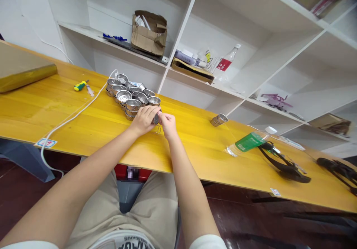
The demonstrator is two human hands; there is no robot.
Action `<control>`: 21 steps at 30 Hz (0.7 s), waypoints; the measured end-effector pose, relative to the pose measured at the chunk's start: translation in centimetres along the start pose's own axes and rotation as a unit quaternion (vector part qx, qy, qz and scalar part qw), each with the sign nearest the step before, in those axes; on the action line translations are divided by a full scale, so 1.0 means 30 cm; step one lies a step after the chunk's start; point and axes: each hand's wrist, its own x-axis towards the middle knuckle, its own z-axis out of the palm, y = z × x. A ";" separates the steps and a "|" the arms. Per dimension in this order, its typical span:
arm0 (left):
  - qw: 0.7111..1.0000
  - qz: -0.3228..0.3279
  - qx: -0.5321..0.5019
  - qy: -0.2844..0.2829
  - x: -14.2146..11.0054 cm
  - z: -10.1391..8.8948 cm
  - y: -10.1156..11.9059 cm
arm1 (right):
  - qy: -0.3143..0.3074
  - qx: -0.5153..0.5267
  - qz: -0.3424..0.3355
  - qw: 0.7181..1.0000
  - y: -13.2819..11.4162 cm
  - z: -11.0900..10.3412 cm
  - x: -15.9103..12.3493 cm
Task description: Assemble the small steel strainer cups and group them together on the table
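Observation:
My left hand (143, 120) is closed around a small perforated metal cup (156, 119), tilted on its side just above the table. Pinched fingers of my right hand (168, 124) meet the cup's edge from the right; the exact contact is hidden. Thin wire loops (158, 129) hang between my hands below the cup. Just beyond my left hand, several similar perforated metal cups (124, 96) stand in a cluster, some of them stacked. Farther right, a separate short stack of these cups (219, 120) rests near the back of the table.
On the yellow table (192, 145) lie a green-yellow screwdriver (80, 86), a white cable (80, 111) hanging over the front edge, a green-labelled bottle (249, 142) and a black strap headset (284, 163). A cardboard-coloured box (25, 67) sits far left. White shelves (192, 0) rise behind.

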 end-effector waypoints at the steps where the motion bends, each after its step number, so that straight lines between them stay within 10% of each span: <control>1: 1.000 -0.002 -0.002 -0.002 0.001 0.000 0.001 | 0.001 0.008 0.002 1.000 0.001 0.000 0.001; 14: 0.991 -0.058 -0.076 0.088 0.000 0.020 -0.019 | 0.190 0.164 0.094 0.963 -0.003 -0.095 0.062; 21: 0.987 -0.097 -0.096 0.080 -0.002 0.046 -0.031 | 0.300 0.045 0.141 0.943 0.083 -0.111 0.084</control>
